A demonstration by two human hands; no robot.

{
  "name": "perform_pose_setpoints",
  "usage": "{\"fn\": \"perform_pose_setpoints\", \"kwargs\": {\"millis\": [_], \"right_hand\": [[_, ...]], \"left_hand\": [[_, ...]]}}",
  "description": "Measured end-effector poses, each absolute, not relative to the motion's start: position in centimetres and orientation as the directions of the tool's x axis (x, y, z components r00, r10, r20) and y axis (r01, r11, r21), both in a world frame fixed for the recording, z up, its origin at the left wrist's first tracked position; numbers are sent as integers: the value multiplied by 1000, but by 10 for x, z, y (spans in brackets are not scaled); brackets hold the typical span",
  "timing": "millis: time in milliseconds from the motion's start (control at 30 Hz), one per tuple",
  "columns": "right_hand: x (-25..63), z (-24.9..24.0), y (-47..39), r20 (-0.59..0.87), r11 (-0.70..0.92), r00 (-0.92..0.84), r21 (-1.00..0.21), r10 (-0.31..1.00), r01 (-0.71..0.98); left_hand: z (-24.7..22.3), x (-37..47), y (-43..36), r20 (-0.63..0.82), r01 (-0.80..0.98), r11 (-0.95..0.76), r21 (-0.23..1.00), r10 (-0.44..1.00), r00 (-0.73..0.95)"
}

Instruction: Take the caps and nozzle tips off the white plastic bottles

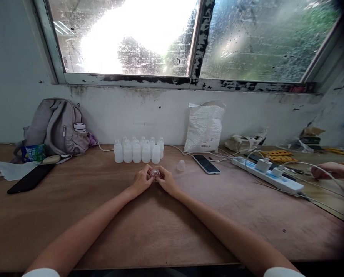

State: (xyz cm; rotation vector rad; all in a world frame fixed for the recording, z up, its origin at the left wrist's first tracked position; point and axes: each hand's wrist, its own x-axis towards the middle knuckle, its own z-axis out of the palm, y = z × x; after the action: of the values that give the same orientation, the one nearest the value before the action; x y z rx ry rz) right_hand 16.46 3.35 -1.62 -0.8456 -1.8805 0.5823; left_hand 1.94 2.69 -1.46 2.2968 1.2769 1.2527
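Observation:
My left hand (pixel 142 181) and my right hand (pixel 165 181) meet over the table, fingers closed from both sides on a small clear round bottle part (pixel 155 173). It looks like a collar or top; its exact shape is too small to make out. Just to the right, a clear dome-shaped bottle cap (pixel 181 166) rests on the wood. Behind my hands several frosted white bottles (pixel 136 151) stand upright in close rows.
A phone (pixel 206 164) and a white power strip (pixel 267 175) with cables lie to the right. A white plastic bag (pixel 204 127) leans on the wall. At left are a backpack (pixel 55 127) and a black phone (pixel 31 179). Another person's hand (pixel 328 170) is at far right.

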Motion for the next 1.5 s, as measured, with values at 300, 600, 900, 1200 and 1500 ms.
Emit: {"fn": "perform_pose_setpoints", "kwargs": {"millis": [300,600,900,1200,1500], "right_hand": [[165,-16,32,568,654,-325,-677,756,337],[164,-19,33,549,632,-314,-688,775,357],[165,-16,32,541,608,-278,-717,794,341],[165,-17,33,477,551,-276,-743,834,380],[165,-11,28,486,578,-319,-736,814,352]], "left_hand": [[-13,20,25,572,627,-588,511,777,262],[-14,19,27,575,627,-589,510,776,261],[-12,18,26,544,597,-556,578,808,226],[-11,19,25,539,572,-589,571,794,281],[-12,18,28,524,594,-566,572,809,266]]}}
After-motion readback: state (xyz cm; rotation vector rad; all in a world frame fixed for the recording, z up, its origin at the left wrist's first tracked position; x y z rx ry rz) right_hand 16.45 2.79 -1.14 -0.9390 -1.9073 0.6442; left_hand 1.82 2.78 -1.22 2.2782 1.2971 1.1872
